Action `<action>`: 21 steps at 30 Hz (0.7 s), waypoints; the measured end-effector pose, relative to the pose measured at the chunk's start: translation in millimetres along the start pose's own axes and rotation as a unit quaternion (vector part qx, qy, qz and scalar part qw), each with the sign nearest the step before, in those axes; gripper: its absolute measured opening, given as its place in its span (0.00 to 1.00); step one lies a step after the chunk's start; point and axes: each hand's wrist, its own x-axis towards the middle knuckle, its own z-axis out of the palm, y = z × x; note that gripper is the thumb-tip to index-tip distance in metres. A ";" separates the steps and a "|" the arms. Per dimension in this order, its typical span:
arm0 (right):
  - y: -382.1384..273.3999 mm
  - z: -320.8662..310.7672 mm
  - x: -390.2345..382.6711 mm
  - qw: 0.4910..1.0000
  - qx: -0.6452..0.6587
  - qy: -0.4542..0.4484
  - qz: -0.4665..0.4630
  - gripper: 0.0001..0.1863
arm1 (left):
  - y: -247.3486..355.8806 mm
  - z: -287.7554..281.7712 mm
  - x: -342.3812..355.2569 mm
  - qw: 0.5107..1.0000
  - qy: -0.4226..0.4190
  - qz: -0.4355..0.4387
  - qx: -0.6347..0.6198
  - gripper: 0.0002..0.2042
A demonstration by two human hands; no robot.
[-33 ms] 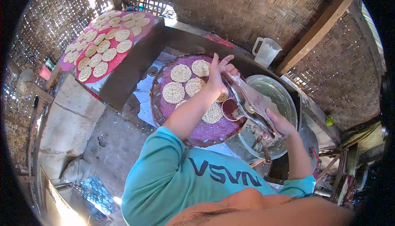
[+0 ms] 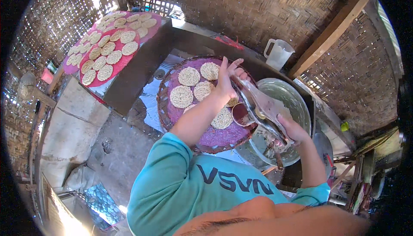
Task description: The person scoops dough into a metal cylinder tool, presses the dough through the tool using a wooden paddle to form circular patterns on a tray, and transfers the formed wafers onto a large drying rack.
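Note:
Both my hands are on a long hand press [image 2: 264, 105], held slanted over the right part of a round tray [image 2: 206, 139] and a basin. My left hand [image 2: 228, 81] bears against its upper end, thumb and forefinger spread out while the other fingers curl at the end. Wrapped round the lower end is my right hand [image 2: 292, 129]. A reddish-brown round cup [image 2: 241, 114] sits beside the press, above the tray; how they join is hidden. Several pale lacy discs [image 2: 181, 96] lie on the tray's purple sheet [image 2: 206, 138], some partly behind my left arm.
A large basin [image 2: 297, 94] with wet pale residue stands at the right, a stick [image 2: 279, 162] at its near edge. Behind it is a clear jug [image 2: 279, 54]. Far left, more discs cover a pink sheet [image 2: 123, 59]. A dark ledge [image 2: 137, 66] borders the tray; woven walls [image 2: 258, 12] enclose everything.

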 end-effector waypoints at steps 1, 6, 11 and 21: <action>1.7 0.1 0.8 1.000 -0.027 0.005 -0.008 0.31 | 1.8 -2.9 -2.6 1.000 0.006 0.001 -0.003 0.27; -3.9 20.4 12.6 0.999 -0.026 -0.002 -0.025 0.30 | 24.8 5.4 -11.7 1.000 0.016 0.018 0.015 0.23; -16.5 27.1 23.0 0.987 -0.127 0.071 -0.071 0.28 | 40.8 9.0 0.4 0.998 0.010 0.042 0.034 0.23; -16.9 10.4 -3.0 0.971 -0.196 0.127 -0.060 0.27 | 3.7 -10.5 10.9 0.999 0.017 0.022 -0.018 0.23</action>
